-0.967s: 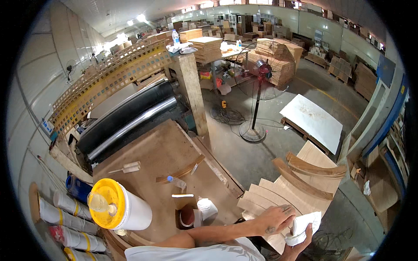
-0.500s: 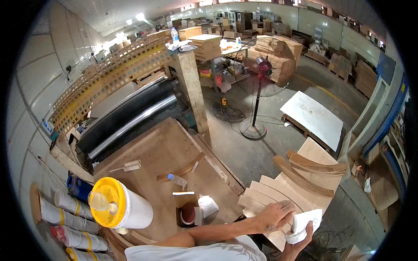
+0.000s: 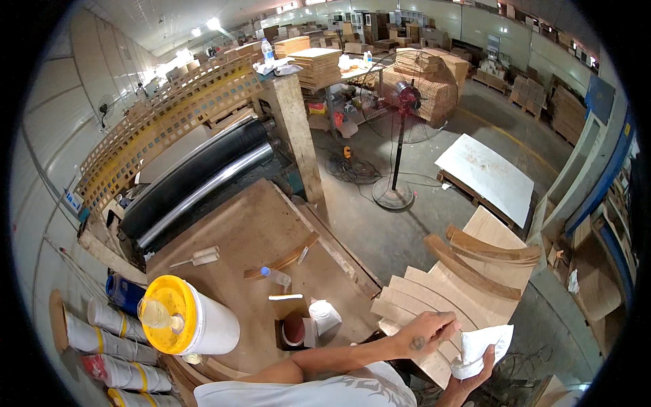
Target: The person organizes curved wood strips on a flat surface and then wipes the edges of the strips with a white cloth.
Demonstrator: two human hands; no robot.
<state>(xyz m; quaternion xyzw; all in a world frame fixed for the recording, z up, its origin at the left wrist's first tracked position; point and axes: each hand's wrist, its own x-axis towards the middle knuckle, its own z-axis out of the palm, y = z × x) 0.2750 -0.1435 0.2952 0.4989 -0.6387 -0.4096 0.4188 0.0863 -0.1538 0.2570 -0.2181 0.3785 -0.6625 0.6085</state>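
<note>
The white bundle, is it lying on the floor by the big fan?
No, the person's right hand is holding the white bundle, close to the left hand.

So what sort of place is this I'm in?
Probably a woodworking or furniture workshop, judging by the curved wooden pieces, the machine's big black roller and the stack of flat boards in the background.

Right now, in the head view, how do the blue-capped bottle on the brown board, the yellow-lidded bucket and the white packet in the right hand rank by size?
1. Yellow-lidded bucket
2. White packet
3. Blue-capped bottle
None look alike.
</note>
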